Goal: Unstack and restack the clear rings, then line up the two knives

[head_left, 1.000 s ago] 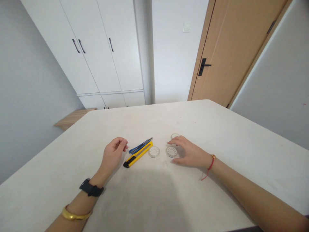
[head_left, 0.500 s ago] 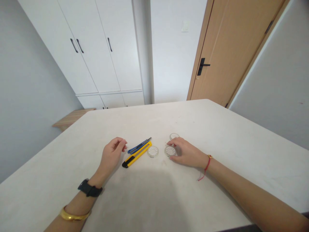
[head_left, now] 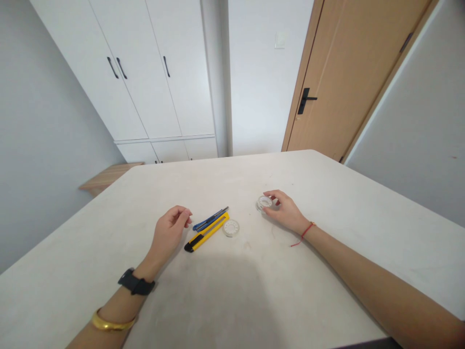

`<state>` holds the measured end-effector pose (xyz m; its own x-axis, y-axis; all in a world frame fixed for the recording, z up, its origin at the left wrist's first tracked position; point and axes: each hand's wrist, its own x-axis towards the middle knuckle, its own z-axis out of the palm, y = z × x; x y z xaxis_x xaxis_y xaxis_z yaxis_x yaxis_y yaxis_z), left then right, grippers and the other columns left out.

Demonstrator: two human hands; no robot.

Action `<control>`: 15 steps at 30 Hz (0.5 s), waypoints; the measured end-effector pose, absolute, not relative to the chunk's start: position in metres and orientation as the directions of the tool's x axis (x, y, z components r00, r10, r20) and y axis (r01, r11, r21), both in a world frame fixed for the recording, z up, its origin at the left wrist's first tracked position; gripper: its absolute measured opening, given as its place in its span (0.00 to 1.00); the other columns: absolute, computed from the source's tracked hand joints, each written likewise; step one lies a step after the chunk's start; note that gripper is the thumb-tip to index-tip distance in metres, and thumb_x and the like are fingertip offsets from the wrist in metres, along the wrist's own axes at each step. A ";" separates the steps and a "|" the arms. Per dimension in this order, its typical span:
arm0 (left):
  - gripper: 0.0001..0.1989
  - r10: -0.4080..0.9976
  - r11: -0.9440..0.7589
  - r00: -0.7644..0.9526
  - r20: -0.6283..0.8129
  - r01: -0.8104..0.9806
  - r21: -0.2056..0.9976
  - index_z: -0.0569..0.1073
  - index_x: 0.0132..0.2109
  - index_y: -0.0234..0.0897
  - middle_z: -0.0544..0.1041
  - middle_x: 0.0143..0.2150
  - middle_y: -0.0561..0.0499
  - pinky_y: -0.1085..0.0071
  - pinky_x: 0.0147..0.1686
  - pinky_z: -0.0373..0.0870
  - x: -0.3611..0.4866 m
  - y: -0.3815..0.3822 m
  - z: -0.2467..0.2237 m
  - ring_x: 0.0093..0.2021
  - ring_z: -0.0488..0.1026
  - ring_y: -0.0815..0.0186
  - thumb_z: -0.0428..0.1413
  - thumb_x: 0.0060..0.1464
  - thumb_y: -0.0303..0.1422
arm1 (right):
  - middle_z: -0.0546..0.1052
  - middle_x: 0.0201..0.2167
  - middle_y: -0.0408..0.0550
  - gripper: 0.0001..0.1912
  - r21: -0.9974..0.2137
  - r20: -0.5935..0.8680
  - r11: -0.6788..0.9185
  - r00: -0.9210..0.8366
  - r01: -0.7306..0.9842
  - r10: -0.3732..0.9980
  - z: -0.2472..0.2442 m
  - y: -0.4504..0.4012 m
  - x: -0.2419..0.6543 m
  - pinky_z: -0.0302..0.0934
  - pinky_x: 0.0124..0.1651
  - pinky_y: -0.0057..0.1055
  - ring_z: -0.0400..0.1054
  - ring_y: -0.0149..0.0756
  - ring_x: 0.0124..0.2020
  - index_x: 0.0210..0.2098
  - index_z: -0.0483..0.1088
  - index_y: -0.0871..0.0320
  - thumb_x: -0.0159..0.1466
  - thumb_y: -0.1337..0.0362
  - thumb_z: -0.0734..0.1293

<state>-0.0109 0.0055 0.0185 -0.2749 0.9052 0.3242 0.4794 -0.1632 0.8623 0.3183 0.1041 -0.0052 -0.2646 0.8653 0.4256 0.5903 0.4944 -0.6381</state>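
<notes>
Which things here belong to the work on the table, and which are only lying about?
Work: right hand on a clear disc; second disc; left hand; blue knife; yellow knife.

Lying about: door; cupboard; wooden shelf.

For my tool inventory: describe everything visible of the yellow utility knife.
The yellow utility knife lies flat and diagonal on the pale tabletop. Its plastic-looking body has a black near end and a grey metal strip on top. No blade shows. No hand touches it. A blue cutter lies alongside; touching unclear.
</notes>
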 end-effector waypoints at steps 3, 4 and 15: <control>0.13 0.907 -0.160 -0.276 0.317 0.472 0.867 0.71 0.29 0.38 0.71 0.22 0.55 0.72 0.29 0.66 -0.011 0.005 0.019 0.25 0.69 0.67 0.53 0.53 0.42 | 0.75 0.43 0.52 0.20 -0.629 0.423 0.508 -0.289 0.588 0.859 -0.006 0.103 0.318 0.65 0.41 0.37 0.69 0.40 0.40 0.46 0.70 0.58 0.53 0.62 0.68; 0.13 0.908 -0.158 -0.277 0.315 0.470 0.868 0.71 0.29 0.38 0.71 0.22 0.55 0.72 0.29 0.66 -0.010 0.005 0.019 0.25 0.69 0.67 0.53 0.53 0.42 | 0.75 0.42 0.52 0.20 -0.624 0.424 0.514 -0.297 0.589 0.855 -0.006 0.102 0.318 0.65 0.41 0.36 0.69 0.40 0.40 0.46 0.70 0.58 0.53 0.62 0.68; 0.13 0.905 -0.155 -0.280 0.319 0.482 0.862 0.71 0.29 0.38 0.71 0.22 0.55 0.72 0.29 0.66 -0.008 0.005 0.022 0.25 0.68 0.67 0.52 0.53 0.42 | 0.75 0.40 0.52 0.20 -0.607 0.396 0.486 -0.291 0.628 0.871 -0.007 0.103 0.318 0.64 0.41 0.36 0.69 0.40 0.39 0.45 0.70 0.59 0.53 0.60 0.68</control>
